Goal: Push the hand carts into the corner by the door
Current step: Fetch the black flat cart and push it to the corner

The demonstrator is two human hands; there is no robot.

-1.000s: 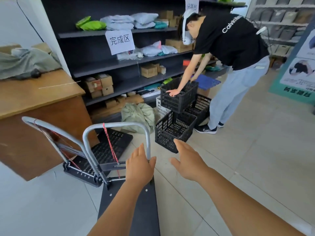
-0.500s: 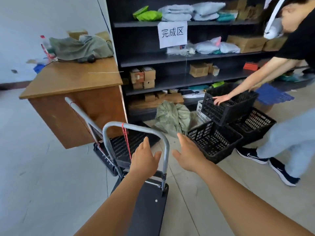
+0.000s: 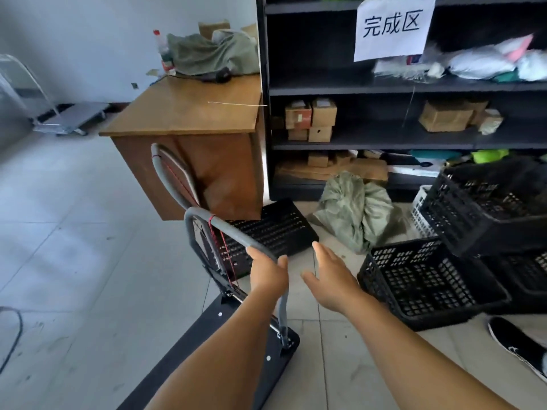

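Observation:
Two black hand carts stand one behind the other on the tiled floor. The near cart (image 3: 236,344) has a grey hoop handle (image 3: 233,232) with red string tied on it. My left hand (image 3: 268,272) grips the right end of that handle's top bar. My right hand (image 3: 331,279) hovers open just right of the handle, touching nothing. The far cart (image 3: 272,229) lies ahead beside the wooden desk, its own grey handle (image 3: 168,170) leaning against the desk side. A third, silver cart (image 3: 74,116) is parked far left by the wall.
A wooden desk (image 3: 189,113) stands ahead with cloth piled on it. Dark shelving (image 3: 384,90) with boxes fills the right. Black crates (image 3: 429,282) and a green sack (image 3: 355,208) sit on the floor right. Another person's shoe (image 3: 518,347) is at lower right. A cable (image 3: 11,335) lies at left.
My view has swung left, bringing the desk and a silver cart into sight and the other person mostly out. My left hand has closed on the near cart's handle; the right stays open.

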